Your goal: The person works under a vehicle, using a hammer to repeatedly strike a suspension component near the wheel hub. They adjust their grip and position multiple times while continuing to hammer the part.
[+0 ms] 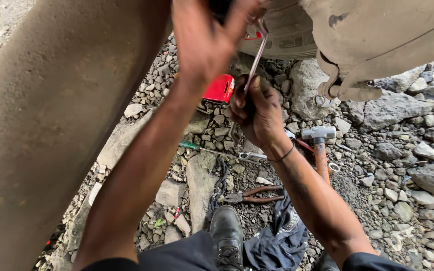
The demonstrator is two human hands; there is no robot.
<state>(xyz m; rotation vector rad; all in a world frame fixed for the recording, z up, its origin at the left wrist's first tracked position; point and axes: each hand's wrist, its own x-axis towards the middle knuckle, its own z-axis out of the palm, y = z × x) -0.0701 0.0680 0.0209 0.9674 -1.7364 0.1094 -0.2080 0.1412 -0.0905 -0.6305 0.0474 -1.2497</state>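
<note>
A: Hands first. What's each one on?

B: Both on the same spanner, a long thin metal one running up toward the vehicle underside. Right hand is wrapped tight round its lower end, fingers fully curled. Left hand is closed over the top end, right up against the tyre.

A: Can you see what the top end sits on?

B: No, the left hand covers it. Probably a fitting by the tyre, can't tell.

A: Landmark for the rest?

B: Use the hammer. It lies on the gravel ground, just right of the right wrist, steel head up, rusty handle pointing down the frame. The spanner is above and left of it, off the ground, in the air between the two hands.

A: Other tools?

B: Red-handled pliers below and left of the hammer. Green-handled screwdriver further left, level with it. Red box up and left, behind the right hand. Black boot and a dark cloth well below it, cloth just beside the boot.

A: Left side?

B: A big dusty beam far left of the hammer, filling that edge.
</note>
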